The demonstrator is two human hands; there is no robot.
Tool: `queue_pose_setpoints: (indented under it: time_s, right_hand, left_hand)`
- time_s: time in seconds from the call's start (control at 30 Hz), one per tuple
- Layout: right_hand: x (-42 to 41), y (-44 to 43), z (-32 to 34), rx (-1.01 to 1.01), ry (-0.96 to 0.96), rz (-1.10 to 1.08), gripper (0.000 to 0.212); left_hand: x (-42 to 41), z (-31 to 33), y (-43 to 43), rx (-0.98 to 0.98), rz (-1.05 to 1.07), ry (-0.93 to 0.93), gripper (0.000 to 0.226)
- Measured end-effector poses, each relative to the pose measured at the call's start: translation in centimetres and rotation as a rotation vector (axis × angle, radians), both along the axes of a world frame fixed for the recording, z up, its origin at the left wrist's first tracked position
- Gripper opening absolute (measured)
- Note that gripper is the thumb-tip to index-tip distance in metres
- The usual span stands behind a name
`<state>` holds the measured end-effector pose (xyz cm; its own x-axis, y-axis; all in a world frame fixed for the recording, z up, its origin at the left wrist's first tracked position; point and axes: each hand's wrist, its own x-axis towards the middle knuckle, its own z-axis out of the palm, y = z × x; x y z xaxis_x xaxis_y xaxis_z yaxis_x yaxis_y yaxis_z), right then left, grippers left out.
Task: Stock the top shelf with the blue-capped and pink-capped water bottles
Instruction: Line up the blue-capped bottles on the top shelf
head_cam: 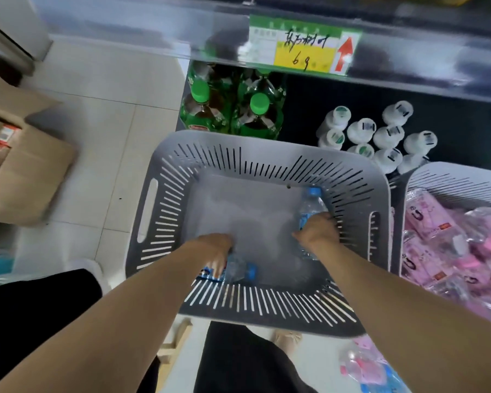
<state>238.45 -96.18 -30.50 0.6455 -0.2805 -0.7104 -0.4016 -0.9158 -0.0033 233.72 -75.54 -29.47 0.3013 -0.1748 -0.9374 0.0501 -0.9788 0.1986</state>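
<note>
Head view: in the basket [170, 154], left grip [216, 252] wraps the near bottle [237, 269], right grip [319, 231] the far bottle [311, 207]; probably full, heavy, slick: hold mid-body.

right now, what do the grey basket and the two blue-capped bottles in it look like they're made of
Grey basket: likely moulded plastic, matte, judging by its uniform slotted walls and cut-out handle. Far blue-capped water bottle and near blue-capped water bottle: probably thin clear plastic, glossy, since the basket floor shows through; caps look like opaque plastic.
</note>
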Motion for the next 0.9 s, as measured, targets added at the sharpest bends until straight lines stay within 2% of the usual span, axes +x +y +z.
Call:
queue_pose_setpoints:
  time_s: [0.1, 0.2, 0.3, 0.43, 0.5, 0.6, 0.9]
  right_hand:
    - [0.5, 0.0, -0.5, -0.019, -0.001, -0.007, 0.083]
    - [0.9, -0.4, -0.1, -0.003, 0.008, 0.004, 0.082]
    - [0.8, -0.3, 1.3, 0.033, 0.02, 0.034, 0.07]
    - [0.7, -0.1, 4.8, 0.174, 0.053, 0.029, 0.052]
    - [1.0, -0.2, 7.6, 0.268, 0.042, 0.056, 0.048]
    - [1.5, -0.8, 12.6, 0.437, -0.022, 0.079, 0.052]
    - [1.0, -3.8, 32.2, 0.788, -0.276, 0.124, 0.061]
  left_hand:
    - [-0.1, -0.5, -0.1, 0.011, -0.054, -0.034, 0.066]
    - [-0.3, -0.1, -0.4, 0.034, -0.067, -0.133, 0.077]
    - [0.1, 1.2, -0.1, -0.005, 0.078, -0.154, 0.081]
    - [1.6, 4.8, 0.1, -0.103, 0.381, -0.192, 0.072]
    - [2.5, 7.6, -0.1, -0.155, 0.475, -0.222, 0.07]
    - [3.5, 12.4, -0.5, -0.202, 0.565, -0.298, 0.08]
    - [4.2, 31.4, -2.2, -0.346, 0.665, -0.588, 0.082]
